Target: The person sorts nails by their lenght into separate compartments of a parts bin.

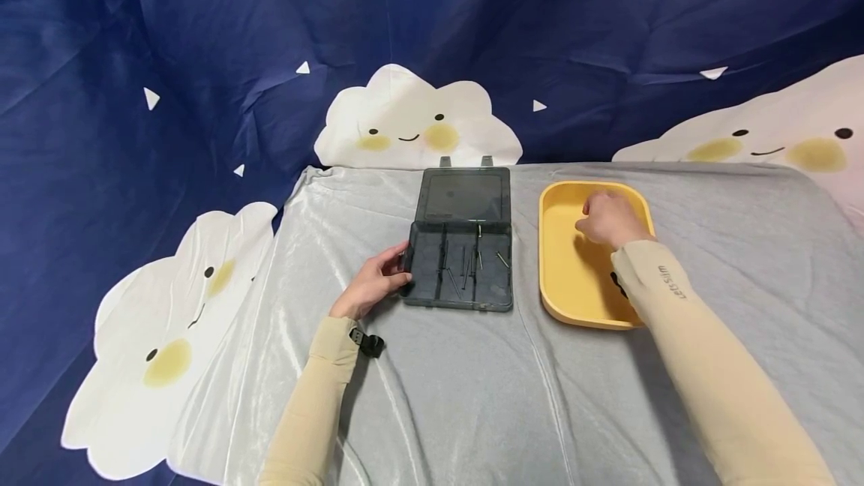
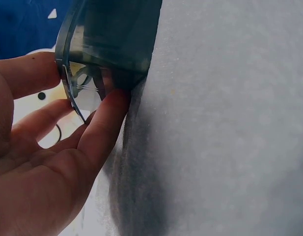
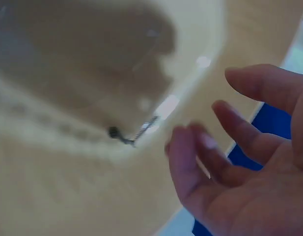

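Note:
My left hand [image 1: 373,281] grips the left side of a dark see-through compartment box [image 1: 421,265], with its fingers against the wall and rim. The box's lid [image 1: 466,195] is folded back. Long dark screws or nails [image 1: 464,265] lie in the middle compartment, and brass-coloured screws [image 1: 502,259] in the right one. Over the yellow tray [image 1: 550,246] hovers my right hand [image 1: 610,217]. In the right wrist view its fingers [image 3: 269,91] are loosely bent with nothing between them. Below them a small threaded screw [image 3: 145,128] lies in the tray corner, beside a dark blurred bit.
Grey cloth [image 1: 459,388] covers the table, wrinkled at the front. A dark blue curtain [image 1: 432,13] with white clouds hangs behind. The tray stands right of the box, with a strip of cloth between them.

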`<state>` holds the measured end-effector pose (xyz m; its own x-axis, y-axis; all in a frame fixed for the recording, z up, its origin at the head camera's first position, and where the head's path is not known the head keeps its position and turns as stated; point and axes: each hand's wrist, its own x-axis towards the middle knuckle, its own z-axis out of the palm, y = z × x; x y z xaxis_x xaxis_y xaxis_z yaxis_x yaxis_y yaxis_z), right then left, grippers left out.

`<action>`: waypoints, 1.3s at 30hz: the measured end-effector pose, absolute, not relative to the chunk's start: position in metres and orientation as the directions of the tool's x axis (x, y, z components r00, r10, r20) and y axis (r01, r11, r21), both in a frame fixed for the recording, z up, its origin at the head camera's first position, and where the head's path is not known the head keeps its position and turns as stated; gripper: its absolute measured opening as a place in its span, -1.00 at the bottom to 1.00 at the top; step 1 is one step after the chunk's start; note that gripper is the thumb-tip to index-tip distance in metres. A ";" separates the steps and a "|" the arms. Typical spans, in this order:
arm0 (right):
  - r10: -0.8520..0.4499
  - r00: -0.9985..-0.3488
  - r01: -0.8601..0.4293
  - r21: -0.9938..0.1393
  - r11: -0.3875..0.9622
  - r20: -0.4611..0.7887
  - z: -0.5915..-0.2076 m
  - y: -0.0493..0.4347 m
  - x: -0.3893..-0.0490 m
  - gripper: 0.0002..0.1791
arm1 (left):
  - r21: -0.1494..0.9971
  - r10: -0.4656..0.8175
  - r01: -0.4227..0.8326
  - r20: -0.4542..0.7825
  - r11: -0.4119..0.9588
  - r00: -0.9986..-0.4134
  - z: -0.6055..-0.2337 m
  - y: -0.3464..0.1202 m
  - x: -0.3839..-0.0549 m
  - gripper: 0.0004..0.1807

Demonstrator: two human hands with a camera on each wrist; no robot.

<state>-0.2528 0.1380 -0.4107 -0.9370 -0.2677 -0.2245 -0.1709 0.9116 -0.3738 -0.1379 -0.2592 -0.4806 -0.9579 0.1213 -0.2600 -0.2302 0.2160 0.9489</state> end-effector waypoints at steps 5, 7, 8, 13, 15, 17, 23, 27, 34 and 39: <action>-0.225 -0.925 -0.117 -0.332 0.936 -0.308 -0.421 0.143 -0.251 -0.57 | 0.948 0.118 -0.238 -0.267 0.213 -0.956 -0.481 -0.258 -0.138 -0.20; -0.218 -0.921 -0.109 -0.326 0.939 -0.322 -0.425 0.144 -0.251 -0.51 | 0.947 0.114 -0.246 -0.273 0.208 -0.955 -0.481 -0.258 -0.138 -0.20; -0.217 -0.920 -0.108 -0.323 0.940 -0.326 -0.426 0.144 -0.251 -0.47 | 0.947 0.113 -0.246 -0.273 0.206 -0.955 -0.481 -0.258 -0.138 -0.19; -0.214 -0.912 -0.104 -0.309 0.945 -0.349 -0.432 0.145 -0.253 -0.35 | 0.948 0.114 -0.245 -0.271 0.204 -0.956 -0.481 -0.258 -0.139 -0.20; -0.215 -0.912 -0.106 -0.304 0.947 -0.350 -0.435 0.145 -0.254 -0.36 | 0.949 0.116 -0.243 -0.269 0.203 -0.956 -0.481 -0.258 -0.139 -0.20; -0.210 -0.915 -0.105 -0.300 0.948 -0.344 -0.437 0.145 -0.255 -0.39 | 0.948 0.114 -0.241 -0.268 0.206 -0.956 -0.481 -0.258 -0.139 -0.20; -0.217 -0.933 -0.132 -0.289 0.948 -0.286 -0.440 0.147 -0.256 -0.56 | 0.946 0.111 -0.242 -0.270 0.217 -0.956 -0.481 -0.258 -0.138 -0.20; -0.243 -0.943 -0.174 -0.287 0.942 -0.228 -0.440 0.149 -0.256 -0.69 | 0.946 0.111 -0.242 -0.270 0.217 -0.956 -0.481 -0.259 -0.138 -0.21; -0.221 -0.946 -0.147 -0.296 0.944 -0.237 -0.440 0.148 -0.256 -0.75 | 0.946 0.112 -0.244 -0.272 0.215 -0.956 -0.481 -0.258 -0.138 -0.21; -0.187 -0.950 -0.113 -0.282 0.953 -0.249 -0.440 0.146 -0.254 -0.68 | 0.947 0.117 -0.247 -0.274 0.204 -0.954 -0.481 -0.259 -0.138 -0.20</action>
